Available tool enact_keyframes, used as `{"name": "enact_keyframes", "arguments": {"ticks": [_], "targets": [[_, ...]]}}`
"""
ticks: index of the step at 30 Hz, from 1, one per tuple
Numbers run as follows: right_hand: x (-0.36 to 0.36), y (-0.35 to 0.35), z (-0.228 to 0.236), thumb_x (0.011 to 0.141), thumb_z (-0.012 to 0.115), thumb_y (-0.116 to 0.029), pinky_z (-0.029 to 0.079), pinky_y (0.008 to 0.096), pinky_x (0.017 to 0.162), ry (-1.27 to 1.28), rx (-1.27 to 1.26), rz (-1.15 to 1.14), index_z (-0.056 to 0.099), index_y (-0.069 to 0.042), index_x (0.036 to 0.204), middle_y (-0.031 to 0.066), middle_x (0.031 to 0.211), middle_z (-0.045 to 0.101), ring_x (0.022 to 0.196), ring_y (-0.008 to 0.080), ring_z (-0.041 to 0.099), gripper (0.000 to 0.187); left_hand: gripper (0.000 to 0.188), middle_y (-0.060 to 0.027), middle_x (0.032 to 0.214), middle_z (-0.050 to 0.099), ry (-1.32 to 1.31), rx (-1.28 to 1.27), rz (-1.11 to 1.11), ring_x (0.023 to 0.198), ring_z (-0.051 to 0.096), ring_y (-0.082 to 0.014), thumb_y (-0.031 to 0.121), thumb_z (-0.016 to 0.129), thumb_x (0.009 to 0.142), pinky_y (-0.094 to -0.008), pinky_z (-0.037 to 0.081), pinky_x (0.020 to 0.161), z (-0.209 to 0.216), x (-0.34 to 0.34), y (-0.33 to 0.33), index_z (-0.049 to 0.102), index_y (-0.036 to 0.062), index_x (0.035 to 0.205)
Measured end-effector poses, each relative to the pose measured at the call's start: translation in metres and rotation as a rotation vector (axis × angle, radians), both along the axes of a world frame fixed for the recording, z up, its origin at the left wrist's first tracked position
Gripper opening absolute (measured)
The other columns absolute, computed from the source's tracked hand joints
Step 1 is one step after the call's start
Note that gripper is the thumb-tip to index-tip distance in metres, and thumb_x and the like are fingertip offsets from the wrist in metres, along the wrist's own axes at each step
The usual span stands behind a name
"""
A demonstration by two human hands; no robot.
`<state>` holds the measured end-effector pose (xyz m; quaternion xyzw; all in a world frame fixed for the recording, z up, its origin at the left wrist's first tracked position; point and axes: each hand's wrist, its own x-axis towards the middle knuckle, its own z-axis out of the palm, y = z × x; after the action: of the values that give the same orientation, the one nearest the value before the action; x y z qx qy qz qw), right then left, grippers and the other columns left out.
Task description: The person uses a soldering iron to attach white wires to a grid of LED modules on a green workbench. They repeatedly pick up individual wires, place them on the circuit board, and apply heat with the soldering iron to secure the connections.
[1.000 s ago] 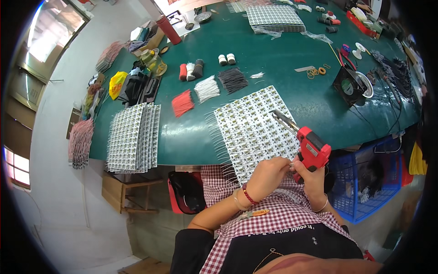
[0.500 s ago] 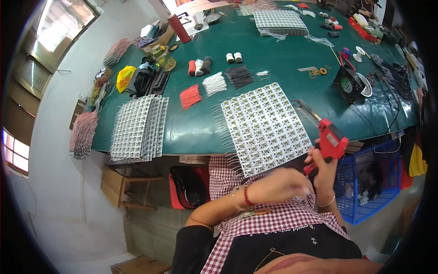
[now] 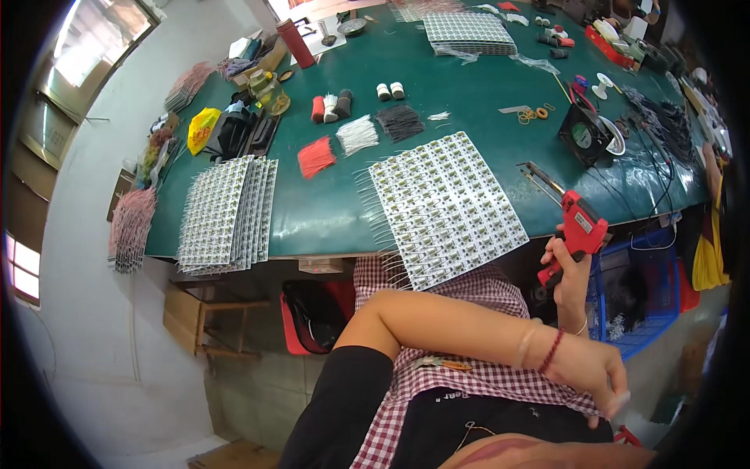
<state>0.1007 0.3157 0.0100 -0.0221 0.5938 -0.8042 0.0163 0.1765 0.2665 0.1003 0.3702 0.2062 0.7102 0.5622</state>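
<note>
A red and black soldering gun [image 3: 582,225] is gripped in my right hand [image 3: 573,273], its metal tip angled up and left over the table edge. To its left lies a white sheet of small circuit boards [image 3: 449,211], with thin wires sticking out along its left side. My left forearm crosses in front of my checked apron, and my left hand [image 3: 595,377] is low at the right, below my right wrist. Its fingers curl downward; something whitish shows at the fingertips, too small to name.
Stacked circuit-board sheets [image 3: 215,215] stand at the table's left. Behind the middle sheet lie red wires [image 3: 316,157], white wires [image 3: 357,136] and black wires [image 3: 399,123]. A small black fan [image 3: 586,134] stands at the right, above a blue plastic crate [image 3: 648,313].
My left hand has swung right and down, from near my right wrist to below it. My right hand with the soldering gun has shifted slightly right, away from the sheet.
</note>
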Motion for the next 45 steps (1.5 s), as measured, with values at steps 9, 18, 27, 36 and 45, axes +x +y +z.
{"name": "enact_keyframes", "arguments": {"ticks": [9, 18, 27, 36, 45], "targets": [[-0.010, -0.022, -0.013, 0.091, 0.066, -0.003, 0.051, 0.0266, 0.064, -0.003, -0.094, 0.104, 0.051, 0.001, 0.120, 0.0069, 0.081, 0.060, 0.066, 0.0136, 0.060, 0.033, 0.015, -0.0145, 0.108, 0.069, 0.593, 0.248, 0.125, 0.094, 0.064, -0.0194, 0.010, 0.067, 0.088, -0.0310, 0.050, 0.079, 0.040, 0.017, 0.014, 0.070, -0.0050, 0.087], [-0.015, -0.018, -0.006, 0.093, 0.064, -0.005, 0.052, 0.0272, 0.066, 0.015, -0.130, 0.085, 0.051, 0.001, 0.121, 0.0092, 0.085, 0.062, 0.068, 0.0143, 0.061, 0.032, 0.017, -0.0090, 0.092, 0.073, -0.099, -0.252, 0.769, 0.082, 0.069, -0.0130, 0.013, 0.062, 0.097, -0.0250, 0.055, 0.072, -0.051, -0.026, -0.183, 0.070, -0.0016, 0.093], [0.026, -0.069, 0.000, 0.089, 0.073, -0.010, 0.050, 0.0224, 0.063, -0.112, 0.161, 0.323, 0.060, 0.001, 0.111, 0.0041, 0.093, 0.064, 0.071, 0.0093, 0.061, 0.027, 0.011, -0.0148, 0.063, 0.066, 0.352, -0.974, 1.611, 0.054, 0.066, -0.0217, 0.009, 0.065, 0.089, -0.0310, 0.050, 0.051, -0.088, -0.004, -0.174, 0.069, -0.0016, 0.091], [0.030, -0.062, -0.002, 0.085, 0.074, -0.001, 0.050, 0.0250, 0.070, -0.105, 0.265, 0.191, 0.063, -0.002, 0.101, 0.0007, 0.088, 0.063, 0.079, 0.0085, 0.061, 0.020, 0.010, -0.0098, 0.067, 0.069, 0.551, -1.009, 1.549, 0.057, 0.067, -0.0140, 0.006, 0.063, 0.090, -0.0277, 0.051, 0.053, -0.092, -0.011, -0.172, 0.069, -0.0021, 0.091], [0.031, -0.062, -0.009, 0.084, 0.074, 0.002, 0.052, 0.0250, 0.073, -0.131, 0.291, 0.230, 0.065, -0.001, 0.102, 0.0021, 0.091, 0.066, 0.082, 0.0090, 0.063, 0.021, 0.009, -0.0144, 0.065, 0.065, 0.654, -1.108, 1.617, 0.053, 0.065, -0.0208, 0.008, 0.065, 0.088, -0.0302, 0.050, 0.051, -0.093, -0.007, -0.175, 0.069, 0.0018, 0.093]]}}
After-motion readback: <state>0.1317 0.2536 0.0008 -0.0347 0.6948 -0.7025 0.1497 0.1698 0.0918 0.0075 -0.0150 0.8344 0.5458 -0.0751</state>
